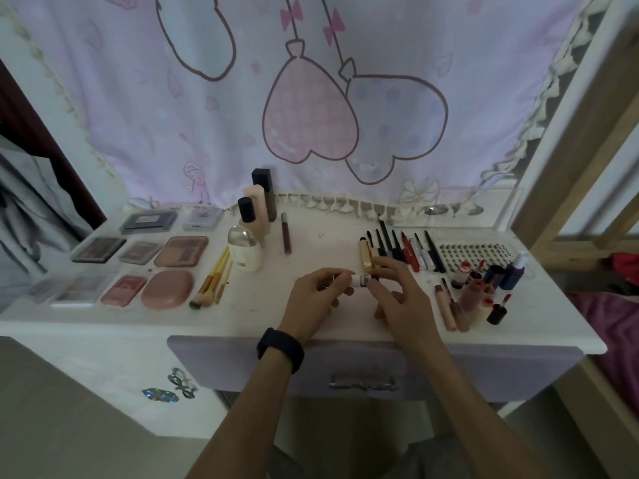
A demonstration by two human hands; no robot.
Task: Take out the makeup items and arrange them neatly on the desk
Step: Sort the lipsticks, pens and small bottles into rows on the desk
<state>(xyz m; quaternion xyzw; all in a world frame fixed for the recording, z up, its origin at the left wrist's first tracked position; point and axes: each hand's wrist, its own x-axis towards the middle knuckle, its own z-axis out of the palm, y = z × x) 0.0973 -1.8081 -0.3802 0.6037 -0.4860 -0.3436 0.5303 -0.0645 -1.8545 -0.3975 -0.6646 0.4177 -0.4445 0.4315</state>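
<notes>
White tube [361, 280] in the pinch of left hand [313, 299] and right hand [397, 295], just above the desk [321, 233].

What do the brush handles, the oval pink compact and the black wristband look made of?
Brush handles: pale tan, matte, likely bamboo or wood. Oval pink compact: smooth moulded shell with soft sheen, probably plastic. Black wristband: matte, snug round the left wrist, looks like silicone or rubber; fabric possible.
</notes>
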